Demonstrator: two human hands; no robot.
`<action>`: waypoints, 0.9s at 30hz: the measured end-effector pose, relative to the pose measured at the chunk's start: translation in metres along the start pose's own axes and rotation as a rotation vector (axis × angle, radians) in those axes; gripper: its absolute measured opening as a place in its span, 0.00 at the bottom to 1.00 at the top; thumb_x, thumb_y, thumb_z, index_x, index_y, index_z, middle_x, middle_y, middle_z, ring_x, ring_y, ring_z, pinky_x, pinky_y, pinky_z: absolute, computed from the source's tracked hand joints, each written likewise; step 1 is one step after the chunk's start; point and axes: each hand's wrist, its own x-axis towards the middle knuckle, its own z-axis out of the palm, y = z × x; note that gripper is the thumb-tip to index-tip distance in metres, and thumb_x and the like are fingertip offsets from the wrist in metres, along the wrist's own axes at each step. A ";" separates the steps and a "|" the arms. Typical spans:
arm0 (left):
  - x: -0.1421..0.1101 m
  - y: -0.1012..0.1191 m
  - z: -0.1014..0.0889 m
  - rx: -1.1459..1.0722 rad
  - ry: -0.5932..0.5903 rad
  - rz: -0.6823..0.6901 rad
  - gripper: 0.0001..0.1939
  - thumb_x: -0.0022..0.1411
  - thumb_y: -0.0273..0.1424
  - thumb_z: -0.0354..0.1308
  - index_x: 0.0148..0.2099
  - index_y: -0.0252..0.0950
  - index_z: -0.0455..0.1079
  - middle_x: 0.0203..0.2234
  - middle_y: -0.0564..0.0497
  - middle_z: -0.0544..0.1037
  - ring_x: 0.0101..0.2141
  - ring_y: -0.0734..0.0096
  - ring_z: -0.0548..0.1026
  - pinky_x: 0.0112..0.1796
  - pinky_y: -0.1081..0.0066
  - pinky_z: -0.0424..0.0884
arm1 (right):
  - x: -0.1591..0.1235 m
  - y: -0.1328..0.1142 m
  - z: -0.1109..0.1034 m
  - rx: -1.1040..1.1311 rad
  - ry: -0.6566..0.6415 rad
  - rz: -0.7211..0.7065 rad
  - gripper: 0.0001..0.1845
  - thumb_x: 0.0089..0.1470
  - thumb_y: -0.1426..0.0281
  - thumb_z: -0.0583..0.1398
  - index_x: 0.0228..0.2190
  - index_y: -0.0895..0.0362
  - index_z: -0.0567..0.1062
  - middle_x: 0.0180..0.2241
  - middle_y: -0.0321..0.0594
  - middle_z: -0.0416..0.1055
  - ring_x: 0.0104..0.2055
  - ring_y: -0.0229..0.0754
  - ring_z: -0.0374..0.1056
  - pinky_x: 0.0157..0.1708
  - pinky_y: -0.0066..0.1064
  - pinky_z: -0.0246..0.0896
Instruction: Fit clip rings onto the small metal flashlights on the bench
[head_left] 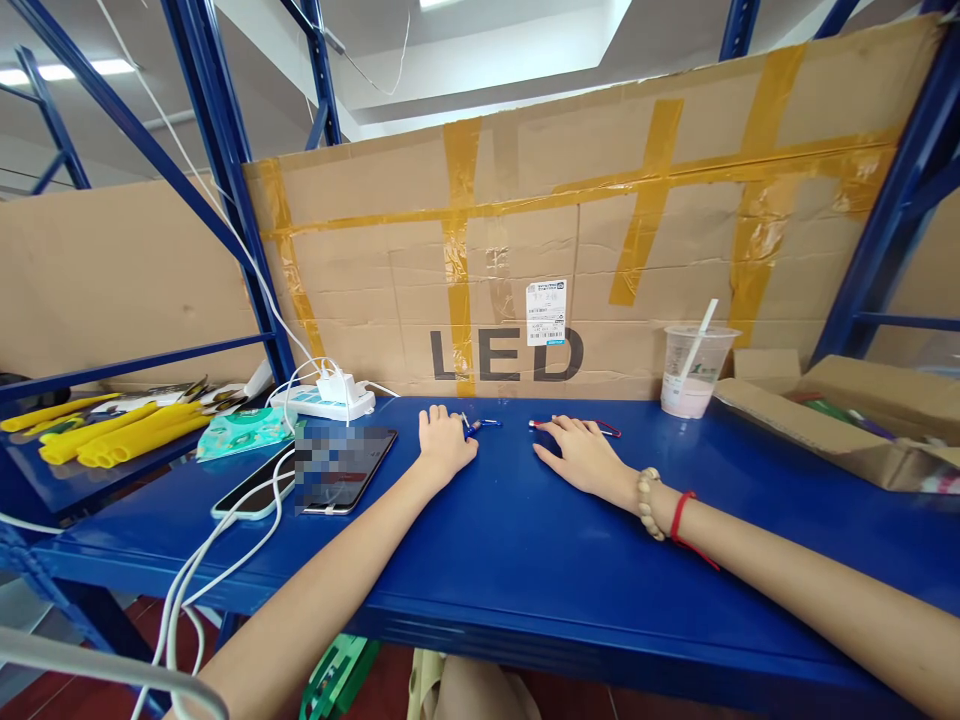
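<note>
My left hand point(444, 443) rests on the blue shelf top point(525, 540), fingers curled, its fingertips at a small blue carabiner clip point(484, 425). My right hand point(581, 452) lies flat with the fingers stretched out, touching a small red carabiner clip point(609, 429) at its fingertips. A bead bracelet point(647, 503) and a red string point(681, 515) sit on my right wrist. Whether the left fingers pinch the blue clip is not clear.
A taped cardboard sheet marked LED point(570, 250) stands behind. A plastic cup with a straw point(694, 372) and an open cardboard box point(847, 420) are at the right. Two phones point(341, 470), a white power strip point(322, 402) with cables, and yellow tubes point(120, 435) are at the left.
</note>
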 end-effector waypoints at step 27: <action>0.011 -0.015 0.013 -0.245 -0.105 0.103 0.16 0.57 0.33 0.47 0.46 0.41 0.68 0.49 0.47 0.65 0.50 0.59 0.61 0.49 0.59 0.57 | 0.003 0.008 0.005 0.308 0.031 -0.087 0.13 0.55 0.71 0.52 0.39 0.55 0.73 0.41 0.42 0.68 0.51 0.47 0.60 0.49 0.38 0.56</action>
